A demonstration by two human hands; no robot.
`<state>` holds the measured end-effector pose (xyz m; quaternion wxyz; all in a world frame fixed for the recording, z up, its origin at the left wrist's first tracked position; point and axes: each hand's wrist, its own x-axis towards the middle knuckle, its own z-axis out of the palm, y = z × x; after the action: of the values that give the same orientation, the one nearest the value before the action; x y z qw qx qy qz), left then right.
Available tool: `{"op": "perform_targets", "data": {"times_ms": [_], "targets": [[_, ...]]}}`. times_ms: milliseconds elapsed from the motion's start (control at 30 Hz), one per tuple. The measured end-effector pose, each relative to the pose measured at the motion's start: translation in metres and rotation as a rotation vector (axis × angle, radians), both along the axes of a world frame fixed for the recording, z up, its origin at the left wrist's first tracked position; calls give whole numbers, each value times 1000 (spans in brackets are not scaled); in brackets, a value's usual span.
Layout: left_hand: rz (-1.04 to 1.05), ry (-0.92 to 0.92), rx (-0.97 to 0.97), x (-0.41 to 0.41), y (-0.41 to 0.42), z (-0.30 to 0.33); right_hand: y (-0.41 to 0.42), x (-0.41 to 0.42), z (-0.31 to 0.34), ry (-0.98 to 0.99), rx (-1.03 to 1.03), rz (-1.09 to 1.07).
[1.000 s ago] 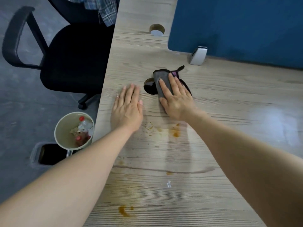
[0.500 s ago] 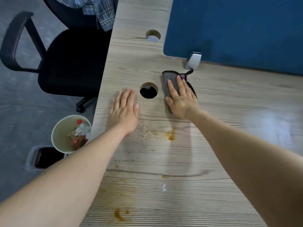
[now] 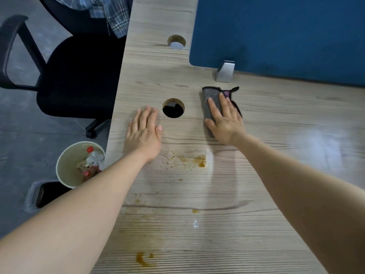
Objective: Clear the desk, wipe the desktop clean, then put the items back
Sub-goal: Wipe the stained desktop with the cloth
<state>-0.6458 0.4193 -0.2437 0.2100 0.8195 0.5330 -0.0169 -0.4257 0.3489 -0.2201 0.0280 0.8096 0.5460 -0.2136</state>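
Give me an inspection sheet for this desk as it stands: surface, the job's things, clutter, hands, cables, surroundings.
Surface: wooden desktop carries orange-brown stains, more near the front edge; not yet clean.
Job's things: grey cloth lies flat on the desktop, right of the round cable hole.
Clutter: nothing seen on the desktop.
Hands: left hand rests flat on the wood, fingers straight; right hand presses flat on the cloth.
Cables: nothing seen.
Surroundings: blue partition on a metal bracket; black office chair with a plaid shirt; waste bin on the floor holding rubbish.
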Motion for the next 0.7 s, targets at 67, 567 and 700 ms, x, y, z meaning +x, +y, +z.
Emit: {"op": "perform_targets", "data": {"times_ms": [67,567,700], "targets": [[7,4,-1,0,0,1,6,4,0,0,-5,-49],[9,27,-17,1,-1,5,-21,7,1,14,-24,19],[9,2,-8,0,-1,4,-15,2,-2,-17,12,-31]]}}
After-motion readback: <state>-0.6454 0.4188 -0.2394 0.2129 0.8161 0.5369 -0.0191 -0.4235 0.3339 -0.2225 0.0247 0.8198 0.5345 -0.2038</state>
